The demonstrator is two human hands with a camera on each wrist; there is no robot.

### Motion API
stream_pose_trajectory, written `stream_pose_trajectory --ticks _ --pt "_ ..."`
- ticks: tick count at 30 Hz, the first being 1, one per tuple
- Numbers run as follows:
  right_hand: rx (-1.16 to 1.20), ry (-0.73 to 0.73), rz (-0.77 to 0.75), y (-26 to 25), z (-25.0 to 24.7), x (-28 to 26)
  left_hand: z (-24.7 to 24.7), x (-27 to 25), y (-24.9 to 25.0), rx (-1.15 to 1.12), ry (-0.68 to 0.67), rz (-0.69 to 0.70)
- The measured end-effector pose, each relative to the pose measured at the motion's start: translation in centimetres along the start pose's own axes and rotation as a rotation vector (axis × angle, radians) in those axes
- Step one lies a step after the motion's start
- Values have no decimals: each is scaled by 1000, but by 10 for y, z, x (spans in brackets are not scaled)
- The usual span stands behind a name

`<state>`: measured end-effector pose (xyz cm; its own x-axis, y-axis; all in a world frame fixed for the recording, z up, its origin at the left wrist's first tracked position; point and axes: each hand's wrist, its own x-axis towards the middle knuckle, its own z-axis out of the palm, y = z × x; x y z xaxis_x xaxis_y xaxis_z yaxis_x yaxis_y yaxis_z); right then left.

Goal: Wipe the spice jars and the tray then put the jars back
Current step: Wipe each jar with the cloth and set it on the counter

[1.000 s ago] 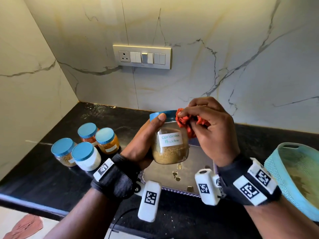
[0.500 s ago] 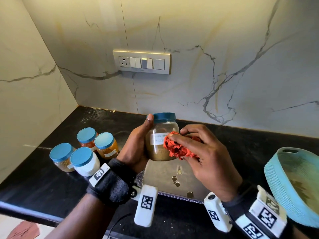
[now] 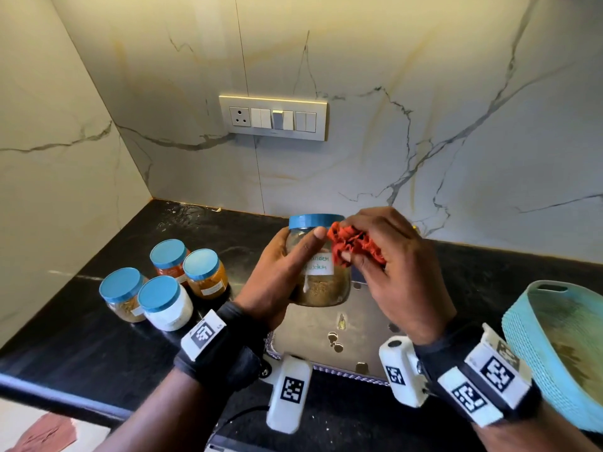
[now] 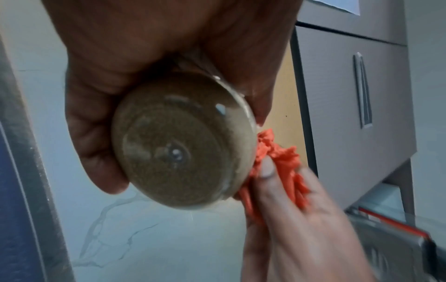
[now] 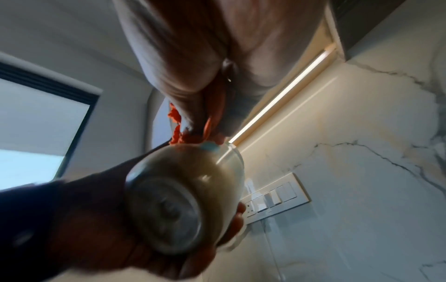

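My left hand (image 3: 280, 275) grips a clear spice jar (image 3: 323, 288) with a blue lid and a white label, brown powder inside, held upright above the steel tray (image 3: 359, 347). My right hand (image 3: 391, 265) holds a bunched orange cloth (image 3: 354, 244) against the jar's upper right side, just under the lid. From below, the jar's round base (image 4: 178, 147) sits in my left hand (image 4: 96, 114), with the cloth (image 4: 277, 158) at its right edge. In the right wrist view the cloth (image 5: 183, 137) touches the jar (image 5: 188, 192) near its top.
Several blue-lidded jars (image 3: 163, 295) stand grouped on the black counter (image 3: 81, 337) at the left. A light blue basket (image 3: 554, 347) sits at the right edge. The marble wall with a switch panel (image 3: 273, 117) is behind.
The cloth was down on the jar's middle half a second ago and has moved back up to just under the lid. The jar stays upright in my left hand.
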<state>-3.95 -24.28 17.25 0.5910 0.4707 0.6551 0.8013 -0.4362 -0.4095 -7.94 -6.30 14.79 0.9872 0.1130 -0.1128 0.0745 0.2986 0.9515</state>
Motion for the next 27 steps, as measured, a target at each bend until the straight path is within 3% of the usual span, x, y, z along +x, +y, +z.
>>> stream_pose_trajectory --ticks 4,6,10,16,18,22,27 --pt "-194 -112 -185 -23 6 -30 -7 2 5 -53 31 5" --pt "-148 -114 -162 -18 6 -29 -7 -1 2 -36 21 -1" --pt "25 12 38 4 -1 1 1 -4 -4 -31 4 23" --pt "-168 -149 -184 -21 11 -36 -5 -1 4 -82 28 21" --pt "-130 -145 -180 -15 11 -34 -5 -2 2 -57 27 16" --pt "55 3 -13 10 5 -1 1 -5 -5 -17 3 44" --pt "-12 -89 -170 -15 12 -30 -4 -1 4 -121 32 52"
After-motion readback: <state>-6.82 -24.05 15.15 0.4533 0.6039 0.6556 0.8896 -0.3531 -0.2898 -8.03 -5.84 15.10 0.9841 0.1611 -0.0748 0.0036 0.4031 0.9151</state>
